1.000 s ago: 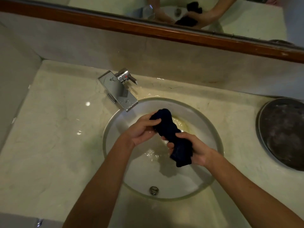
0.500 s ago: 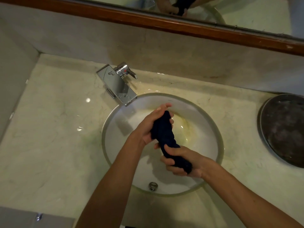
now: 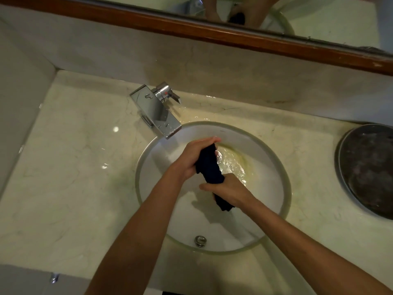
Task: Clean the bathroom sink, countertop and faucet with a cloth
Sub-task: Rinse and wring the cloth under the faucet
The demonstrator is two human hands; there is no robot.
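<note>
A dark navy cloth [image 3: 209,168], twisted into a roll, is held over the round white sink [image 3: 274,158]. My left hand [image 3: 192,158] grips its upper end and my right hand [image 3: 228,189] grips its lower part, with a short tail hanging below. Water with a yellowish tint lies in the basin near the drain [image 3: 219,156]. The chrome faucet [image 3: 158,111] stands at the sink's back left on the pale marble countertop [image 3: 70,171].
A round dark metal tray [image 3: 368,169] lies on the counter at the right. A wood-framed mirror [image 3: 212,33] runs along the wall behind. The overflow fitting [image 3: 200,240] sits in the basin's near wall. A side wall bounds the counter at left.
Both hands have twisted the cloth tighter and turned it more upright. My right hand has moved closer to my left, and the view has shifted slightly downward.
</note>
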